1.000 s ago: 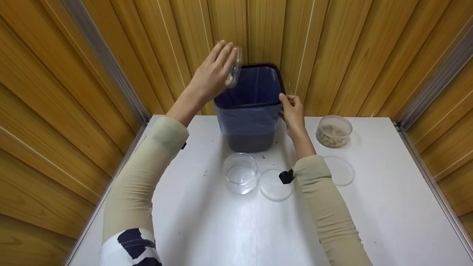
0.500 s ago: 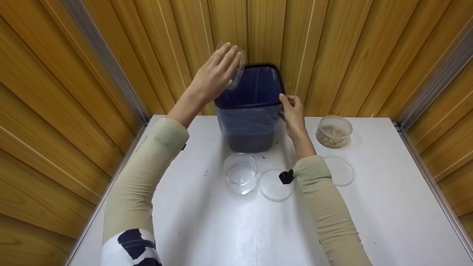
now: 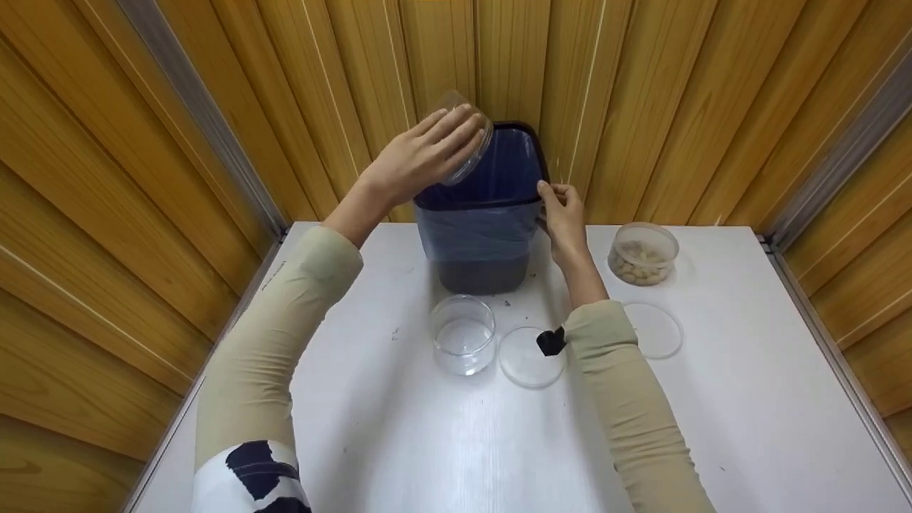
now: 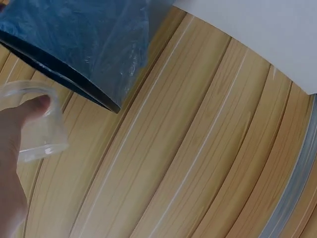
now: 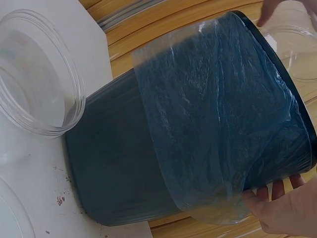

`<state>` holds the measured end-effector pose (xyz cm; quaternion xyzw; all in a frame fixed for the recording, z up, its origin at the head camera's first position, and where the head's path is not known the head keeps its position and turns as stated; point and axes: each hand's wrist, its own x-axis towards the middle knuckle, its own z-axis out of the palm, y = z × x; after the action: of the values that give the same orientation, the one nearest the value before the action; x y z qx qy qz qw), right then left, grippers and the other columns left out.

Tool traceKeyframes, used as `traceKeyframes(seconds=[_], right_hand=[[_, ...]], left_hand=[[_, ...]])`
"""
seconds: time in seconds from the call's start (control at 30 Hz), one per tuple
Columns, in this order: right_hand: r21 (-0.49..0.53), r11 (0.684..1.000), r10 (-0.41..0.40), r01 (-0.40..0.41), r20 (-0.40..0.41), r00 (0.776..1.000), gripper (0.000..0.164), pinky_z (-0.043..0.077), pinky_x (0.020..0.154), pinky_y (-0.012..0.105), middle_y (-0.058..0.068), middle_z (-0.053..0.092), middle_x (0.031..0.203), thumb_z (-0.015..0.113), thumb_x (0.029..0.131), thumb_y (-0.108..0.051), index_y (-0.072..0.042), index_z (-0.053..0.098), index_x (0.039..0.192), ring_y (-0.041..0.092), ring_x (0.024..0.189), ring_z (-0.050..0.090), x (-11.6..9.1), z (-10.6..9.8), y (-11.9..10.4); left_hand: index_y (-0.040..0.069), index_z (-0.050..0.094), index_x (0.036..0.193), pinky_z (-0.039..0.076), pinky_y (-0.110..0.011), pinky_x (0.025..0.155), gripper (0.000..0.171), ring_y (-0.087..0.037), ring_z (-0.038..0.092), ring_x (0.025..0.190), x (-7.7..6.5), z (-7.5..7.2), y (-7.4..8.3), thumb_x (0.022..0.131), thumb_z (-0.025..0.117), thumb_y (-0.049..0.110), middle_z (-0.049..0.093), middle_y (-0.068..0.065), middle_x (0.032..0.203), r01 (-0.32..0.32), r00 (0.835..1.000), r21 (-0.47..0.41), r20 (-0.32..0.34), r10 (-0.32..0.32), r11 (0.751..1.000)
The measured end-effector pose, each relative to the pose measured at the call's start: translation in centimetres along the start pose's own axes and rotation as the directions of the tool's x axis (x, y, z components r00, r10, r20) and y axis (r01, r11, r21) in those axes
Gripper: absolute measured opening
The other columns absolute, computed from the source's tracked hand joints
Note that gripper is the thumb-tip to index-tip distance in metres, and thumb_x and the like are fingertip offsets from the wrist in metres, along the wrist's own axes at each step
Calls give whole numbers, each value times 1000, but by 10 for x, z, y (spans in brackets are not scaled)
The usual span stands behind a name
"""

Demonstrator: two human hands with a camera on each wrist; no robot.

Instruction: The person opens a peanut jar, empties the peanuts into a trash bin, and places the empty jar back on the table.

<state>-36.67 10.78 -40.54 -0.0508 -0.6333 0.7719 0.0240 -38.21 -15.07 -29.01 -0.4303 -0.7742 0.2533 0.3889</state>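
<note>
My left hand (image 3: 417,158) grips a clear round plastic tub (image 3: 473,162) and holds it tipped over the mouth of a dark trash bin (image 3: 484,276). In the left wrist view the thumb presses on the wall of the tub (image 4: 45,135), and no contents show inside it. A thin see-through bag lines the bin and hangs over its outside. At the bin's right rim, my right hand (image 3: 568,222) pinches the edge between thumb and fingers. The right wrist view shows these fingers (image 5: 277,191) at the bag (image 5: 208,114), partly behind the bin.
A clear open tub (image 3: 463,338) stands before the bin, beside a clear lid (image 3: 527,363). To the right are a tub of pale nut-like pieces (image 3: 643,256) and another lid (image 3: 657,331). Wood-look panels (image 3: 641,107) rise behind the white table (image 3: 427,442); dark specks lie on it.
My left hand has moved right and slightly down, tipping the tub further over the bin. A pale piece seen in the tub earlier no longer shows. My right hand stays on the rim.
</note>
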Motion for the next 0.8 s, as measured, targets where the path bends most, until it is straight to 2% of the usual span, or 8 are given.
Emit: traceKeyframes(seconds=[0.13,0.3,0.4,0.57,0.63,0.8], right_hand=[[-8,1000,-17,16,-14,1000,41,45,109,40,4,46,118,58,103,-35,-6,47,130,22,113,51,4,-2,6],[-16,1000,-19,18,-37,999,40,45,109,42,4,46,119,58,103,-37,-7,48,129,23,113,51,4,-3,7],[-17,1000,-13,12,-42,999,39,46,108,41,4,47,118,58,103,-36,-8,49,128,23,112,51,4,-4,6],[-30,999,-19,18,-34,999,41,46,107,40,3,47,114,58,103,-37,-7,48,129,20,108,51,5,-4,4],[-25,999,-28,27,-27,999,40,45,107,40,2,46,113,57,104,-35,-7,48,130,19,105,51,6,-6,5],[5,1000,-26,26,0,1000,34,44,107,41,2,45,112,54,105,-30,-7,46,129,18,103,50,4,-9,5]], left_hand=[[0,39,154,28,-44,122,52,-36,36,147,1,-3,-5,103,38,-12,40,-19,157,37,997,46,-65,-34,998],[0,36,155,29,-44,121,54,-35,34,148,-3,-6,-7,102,41,-11,39,-20,158,-104,994,51,-10,105,993],[0,35,156,28,-45,122,55,-36,33,149,-5,-7,-6,102,42,-10,38,-20,159,-123,992,37,7,122,992],[1,38,154,32,-43,120,54,-33,36,147,-3,-8,-7,101,45,-10,40,-18,158,-185,983,81,12,185,979],[2,37,154,32,-42,120,56,-32,35,148,0,-10,-7,101,48,-10,39,-17,158,-173,985,95,19,172,980],[1,33,157,27,-43,122,58,-35,31,150,4,-15,-6,102,49,-7,35,-19,161,-77,996,67,53,73,995]])
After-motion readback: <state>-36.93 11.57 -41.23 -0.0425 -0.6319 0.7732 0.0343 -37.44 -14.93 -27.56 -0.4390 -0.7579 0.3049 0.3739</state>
